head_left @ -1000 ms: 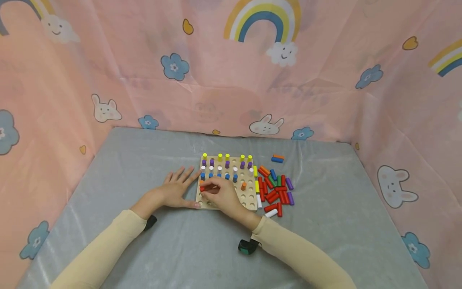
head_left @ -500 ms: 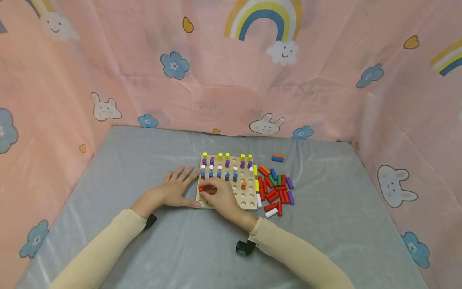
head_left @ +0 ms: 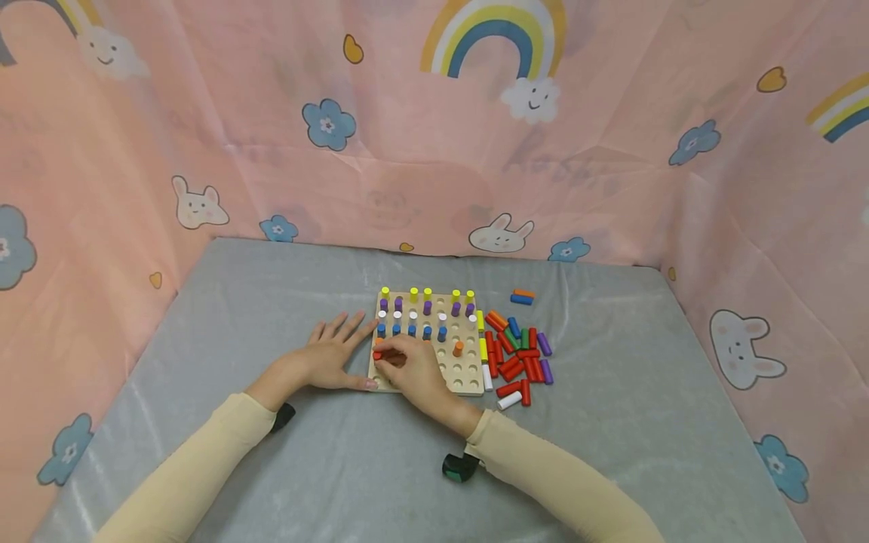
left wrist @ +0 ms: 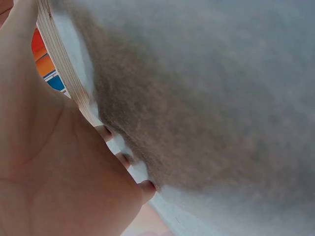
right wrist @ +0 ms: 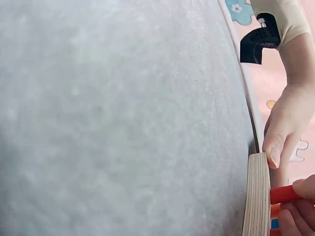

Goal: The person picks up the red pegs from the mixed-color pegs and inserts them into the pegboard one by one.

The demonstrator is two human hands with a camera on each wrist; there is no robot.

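A square wooden pegboard [head_left: 465, 386] lies on the cloth-covered table, with rows of yellow, purple, white and blue pegs standing in its holes. My left hand [head_left: 329, 360] is spread flat at the board's left side, thumb on its front left corner. Between thumb and fingers my right hand [head_left: 416, 369] pinches a red peg [right wrist: 283, 194], which stands upright at the board's surface near the left edge. One orange peg [head_left: 459, 349] stands alone in the right part of the board. The right hand hides several holes in the front rows.
Loose pegs, mostly red, lie in a pile [head_left: 512, 367] right of the board. An orange and a blue peg [head_left: 521, 299] lie apart behind the pile. Grey cloth [head_left: 611, 452] covers the table, and a pink printed curtain [head_left: 434, 181] surrounds it on three sides.
My right hand has shifted slightly left with the red peg over the first second's half, then stays nearly still. The left hand and the board have not moved.
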